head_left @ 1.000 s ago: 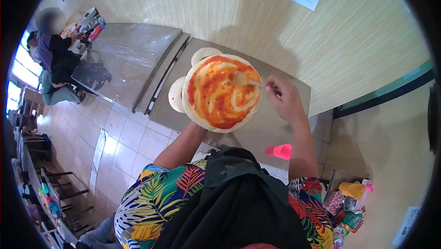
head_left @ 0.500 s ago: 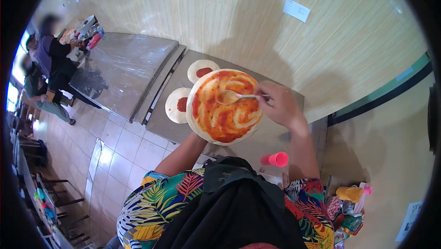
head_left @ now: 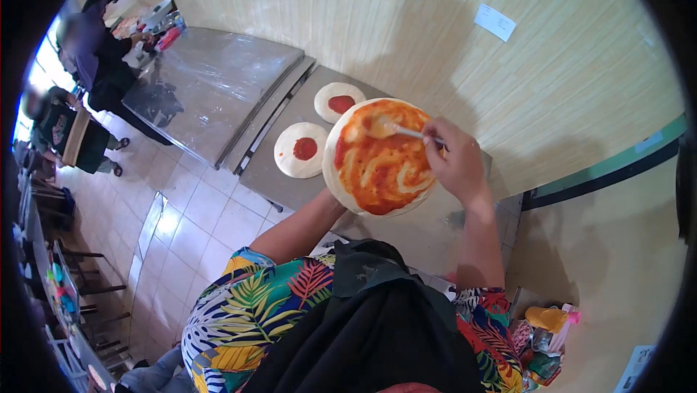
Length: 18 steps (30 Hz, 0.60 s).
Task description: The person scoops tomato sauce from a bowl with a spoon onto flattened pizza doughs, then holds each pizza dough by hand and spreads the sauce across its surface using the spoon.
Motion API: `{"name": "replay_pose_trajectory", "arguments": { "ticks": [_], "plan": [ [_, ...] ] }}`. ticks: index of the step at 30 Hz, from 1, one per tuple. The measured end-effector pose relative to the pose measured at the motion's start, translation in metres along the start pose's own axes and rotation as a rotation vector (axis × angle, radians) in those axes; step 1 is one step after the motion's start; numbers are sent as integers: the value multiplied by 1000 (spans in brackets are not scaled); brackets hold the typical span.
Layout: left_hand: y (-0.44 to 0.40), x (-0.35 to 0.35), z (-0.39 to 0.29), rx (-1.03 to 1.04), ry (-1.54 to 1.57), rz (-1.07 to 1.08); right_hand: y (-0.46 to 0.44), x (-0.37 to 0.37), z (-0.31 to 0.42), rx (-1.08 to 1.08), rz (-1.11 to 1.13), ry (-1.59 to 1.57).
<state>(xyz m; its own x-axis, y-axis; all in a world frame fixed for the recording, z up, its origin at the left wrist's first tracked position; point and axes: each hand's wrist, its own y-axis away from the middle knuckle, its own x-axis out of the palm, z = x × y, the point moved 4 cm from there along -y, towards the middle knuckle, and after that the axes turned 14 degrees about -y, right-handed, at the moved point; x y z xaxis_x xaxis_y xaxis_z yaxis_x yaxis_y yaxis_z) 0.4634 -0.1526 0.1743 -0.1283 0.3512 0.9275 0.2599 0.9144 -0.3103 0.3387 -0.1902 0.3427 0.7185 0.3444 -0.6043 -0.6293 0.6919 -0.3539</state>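
Dough (head_left: 331, 169): round, no long axis, raised over the bench (head_left: 435, 237), pale rim bare, orange-red sauce (head_left: 370, 193) in uneven swirls with thinner streaks. Of the hands, the right one (head_left: 456, 161) is at the dough's right edge, fingers closed on the spoon (head_left: 382, 128), its handle running left so the bowl sits in sauce on the dough's upper part; the left is hidden under the dough, forearm (head_left: 301, 230) coming in from lower left, so can't tell its grip. Left of the dough, two discs (head_left: 288, 162) lie on the bench, each with a red patch.
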Motion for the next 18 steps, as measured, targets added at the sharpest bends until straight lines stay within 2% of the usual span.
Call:
{"name": "replay_pose_trajectory", "arguments": {
  "ticks": [2, 5, 8, 11, 14, 16, 18],
  "plan": [
    [-1, 4, 0, 1, 7, 23, -5, 5, 1, 29, -75, -27],
    [-1, 7, 1, 11, 14, 51, -1, 27, 2, 44, 5, -84],
    [2, 9, 2, 16, 22, 70, 17, 28, 2, -52, 163, -127],
    [2, 12, 1, 15, 21, 81, 24, 21, -11, 35, 209, -95],
    [-2, 1, 5, 57, -10, 74, 18, 34, -11, 12, 188, -123],
    [-3, 2, 9, 31, 41, 77, 10, 38, -12, 54, 31, -113],
    [-2, 5, 10, 15, 91, 77, 13, 33, -20, 77, -27, -113]
  ]
}}
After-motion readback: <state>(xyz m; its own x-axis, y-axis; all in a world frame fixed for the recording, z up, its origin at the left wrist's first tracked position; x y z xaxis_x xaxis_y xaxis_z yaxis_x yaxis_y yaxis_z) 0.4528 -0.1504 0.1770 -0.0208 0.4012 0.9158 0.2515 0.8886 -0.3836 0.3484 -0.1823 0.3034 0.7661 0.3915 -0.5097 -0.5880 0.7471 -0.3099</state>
